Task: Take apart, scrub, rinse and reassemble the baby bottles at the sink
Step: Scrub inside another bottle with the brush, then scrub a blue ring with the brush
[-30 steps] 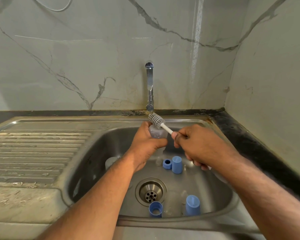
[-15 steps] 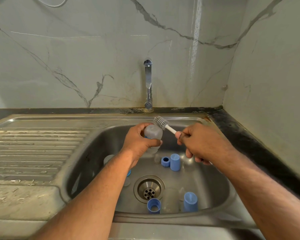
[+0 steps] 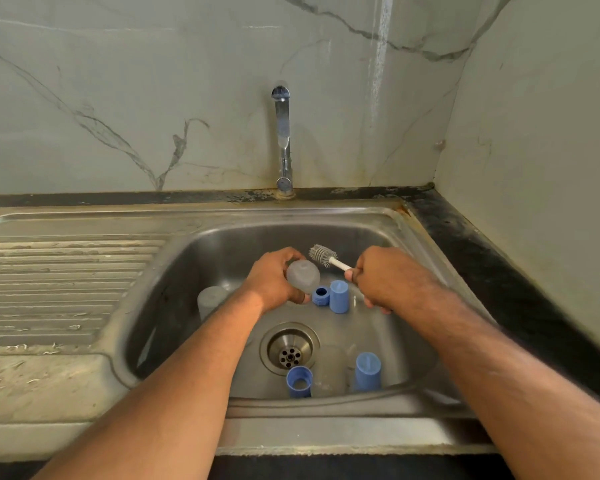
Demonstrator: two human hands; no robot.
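Observation:
My left hand [image 3: 272,280] grips a clear frosted bottle body [image 3: 303,276] over the sink basin, its rounded base turned toward the camera. My right hand [image 3: 383,277] holds the white handle of a bottle brush [image 3: 323,255]; the grey bristle head is out of the bottle, just right of it. On the basin floor stand a blue collar ring [image 3: 320,296] and a blue cap [image 3: 338,296] between my hands. Nearer me are another blue ring [image 3: 299,381], a clear bottle [image 3: 331,370] and a second blue cap [image 3: 368,371].
Another frosted bottle [image 3: 211,299] stands at the basin's left side, partly behind my left forearm. The drain [image 3: 289,348] is at the centre of the steel sink [image 3: 201,244]. A chrome tap [image 3: 283,140] rises at the back; no water runs. A ribbed drainboard [image 3: 59,289] lies left.
Both hands have dropped lower into the basin. The brush head has come out of the bottle mouth and the bottle has been turned so its base faces me.

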